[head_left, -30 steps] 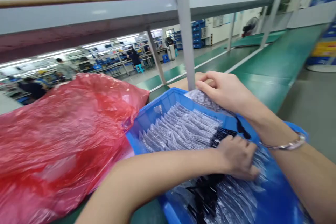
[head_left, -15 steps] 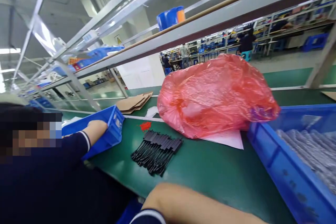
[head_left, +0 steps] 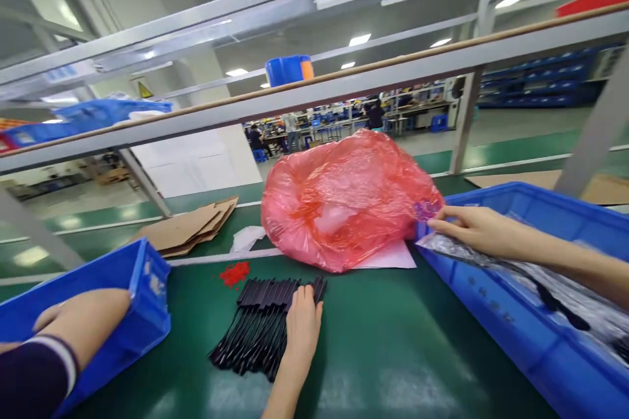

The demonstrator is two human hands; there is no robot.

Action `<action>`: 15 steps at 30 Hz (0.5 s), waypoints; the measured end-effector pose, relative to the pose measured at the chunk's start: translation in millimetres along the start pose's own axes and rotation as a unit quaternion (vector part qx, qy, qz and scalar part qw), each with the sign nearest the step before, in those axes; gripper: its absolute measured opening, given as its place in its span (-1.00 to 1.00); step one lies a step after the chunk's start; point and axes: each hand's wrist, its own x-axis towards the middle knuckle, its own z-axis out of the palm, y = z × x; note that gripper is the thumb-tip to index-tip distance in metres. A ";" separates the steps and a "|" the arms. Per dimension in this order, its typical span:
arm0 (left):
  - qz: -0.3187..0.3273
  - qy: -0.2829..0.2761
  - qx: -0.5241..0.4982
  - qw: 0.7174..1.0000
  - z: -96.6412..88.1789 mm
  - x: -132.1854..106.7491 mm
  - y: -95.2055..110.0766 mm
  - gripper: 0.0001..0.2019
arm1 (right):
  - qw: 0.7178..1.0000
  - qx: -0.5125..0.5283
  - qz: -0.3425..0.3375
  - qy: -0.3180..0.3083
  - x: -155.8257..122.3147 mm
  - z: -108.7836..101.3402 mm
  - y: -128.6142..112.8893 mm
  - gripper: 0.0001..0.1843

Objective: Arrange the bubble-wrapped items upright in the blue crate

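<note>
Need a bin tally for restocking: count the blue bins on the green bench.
2. One blue bin sits at far left under a co-worker's hand; the other blue bin is at right, where the right hand reaches. More may lie out of frame.

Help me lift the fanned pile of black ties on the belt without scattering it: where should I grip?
Grip the black ties probably at the far end, where the square heads sit packed in a row beside the left hand. Come from above; the thin tails splay loosely toward you.

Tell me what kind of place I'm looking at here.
Most likely a factory assembly line: a long green conveyor belt under a metal rack frame, blue plastic bins of bagged parts, a pile of black parts under the left hand, and more workstations behind.
</note>
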 end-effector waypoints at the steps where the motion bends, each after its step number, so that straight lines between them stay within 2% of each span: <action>1: 0.005 0.013 0.002 1.000 5.7 0.1 -1.7 -0.90 | 1.000 -0.006 0.006 0.008 1.9 -0.8 -2.8 -0.40; 4: 0.019 0.037 -0.004 0.999 18.3 -0.6 -6.5 -0.86 | 0.998 -0.042 0.041 0.039 0.2 -12.1 16.6 -0.43; 7: 0.024 0.046 -0.065 0.997 25.4 0.3 -9.2 -0.79 | 0.988 -0.112 0.069 0.077 -11.0 -37.9 66.6 -0.53; 10: 0.005 0.061 -0.184 0.981 27.1 3.0 -11.5 -0.71 | 0.983 -0.167 0.060 0.056 -14.5 -60.0 117.3 -0.62; 12: -0.011 0.069 -0.276 0.959 22.1 4.7 -13.9 -0.59 | 0.985 -0.173 0.025 0.004 -5.1 -59.3 140.2 -0.66; 15: -0.033 0.054 -0.396 0.916 1.7 3.3 -14.9 -0.41 | 0.986 -0.148 -0.030 -0.068 22.6 -26.9 156.6 -0.69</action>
